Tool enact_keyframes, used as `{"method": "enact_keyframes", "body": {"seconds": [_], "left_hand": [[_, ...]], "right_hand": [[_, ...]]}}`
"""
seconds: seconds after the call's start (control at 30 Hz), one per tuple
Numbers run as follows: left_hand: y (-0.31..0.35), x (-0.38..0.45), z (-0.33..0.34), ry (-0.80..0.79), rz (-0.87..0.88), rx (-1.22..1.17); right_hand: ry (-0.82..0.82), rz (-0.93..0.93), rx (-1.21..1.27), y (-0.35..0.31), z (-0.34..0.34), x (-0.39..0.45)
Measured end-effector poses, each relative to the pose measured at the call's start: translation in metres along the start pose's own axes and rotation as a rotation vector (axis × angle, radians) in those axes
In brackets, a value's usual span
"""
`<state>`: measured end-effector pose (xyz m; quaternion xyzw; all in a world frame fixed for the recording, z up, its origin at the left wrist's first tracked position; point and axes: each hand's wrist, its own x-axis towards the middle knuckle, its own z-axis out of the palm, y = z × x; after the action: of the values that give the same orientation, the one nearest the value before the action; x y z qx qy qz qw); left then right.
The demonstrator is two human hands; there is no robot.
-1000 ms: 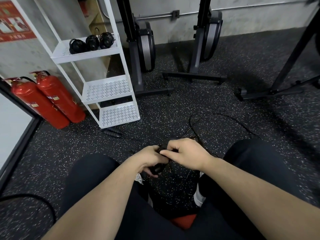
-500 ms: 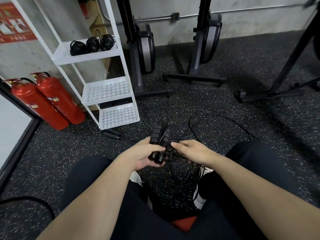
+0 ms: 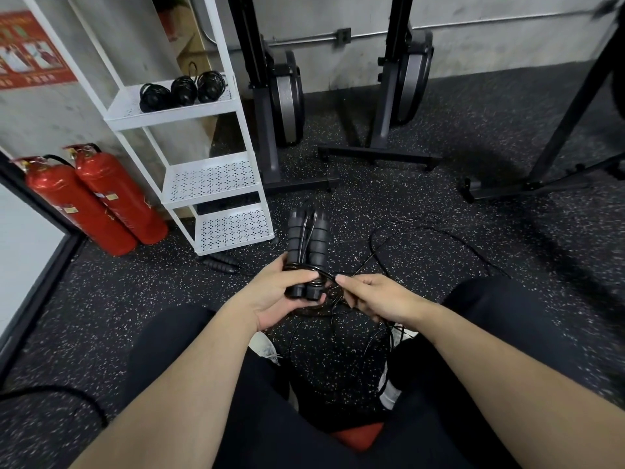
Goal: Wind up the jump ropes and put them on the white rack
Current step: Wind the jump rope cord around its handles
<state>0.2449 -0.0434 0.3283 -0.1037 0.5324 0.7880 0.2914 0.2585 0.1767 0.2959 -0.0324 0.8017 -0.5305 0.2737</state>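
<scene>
My left hand grips the lower ends of two black jump-rope handles, which stand side by side and point away from me. A few turns of thin black cord wrap the handles near my thumb. My right hand pinches that cord just right of the handles; the rest of it loops loose over the floor. The white rack stands at the upper left with three wound black ropes on its top shelf. Another pair of black handles lies on the floor by the rack's foot.
Two red fire extinguishers lean left of the rack. Black machine stands and a frame leg line the back wall. A thick black cable curves at the lower left. My knees fill the foreground over speckled rubber flooring.
The handles have risen upright out of my hands and now show fully. My right hand has come off the handles and moved right, drawing the cord with it.
</scene>
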Motion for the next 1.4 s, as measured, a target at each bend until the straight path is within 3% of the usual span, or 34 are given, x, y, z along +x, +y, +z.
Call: {"method": "enact_keyframes", "body": {"seconds": [0.2,0.47,0.67,0.8,0.9,0.97,1.13,1.27,1.4], "left_hand": [[0.002,-0.002,0.005,0.010,0.090,-0.072],[-0.001,0.000,0.005,0.031,0.105,-0.210],[0.002,0.004,-0.001,0.089,0.097,-0.298],[0.005,0.002,-0.004,0.103,0.034,-0.400],[0.007,0.002,-0.004,0.105,-0.036,-0.328],[0.006,0.003,-0.007,0.094,-0.079,-0.321],[0.008,0.002,-0.014,0.023,-0.116,-0.381],[0.006,-0.003,-0.008,-0.090,-0.208,-0.205],[0.004,-0.007,-0.002,-0.046,-0.260,-0.073]], "right_hand": [[-0.044,-0.147,0.210,0.002,-0.011,-0.002],[0.056,0.013,-0.050,-0.003,-0.006,-0.004],[-0.071,-0.179,0.136,0.003,-0.008,-0.001],[-0.059,-0.107,-0.024,0.002,-0.006,-0.001],[0.060,0.042,-0.165,0.003,-0.008,0.001],[0.134,0.030,-0.148,0.005,-0.012,0.002],[0.073,-0.092,-0.083,0.002,-0.018,-0.003],[0.154,-0.110,-0.097,0.009,-0.016,0.004],[0.171,-0.051,-0.129,0.015,-0.015,0.008]]}}
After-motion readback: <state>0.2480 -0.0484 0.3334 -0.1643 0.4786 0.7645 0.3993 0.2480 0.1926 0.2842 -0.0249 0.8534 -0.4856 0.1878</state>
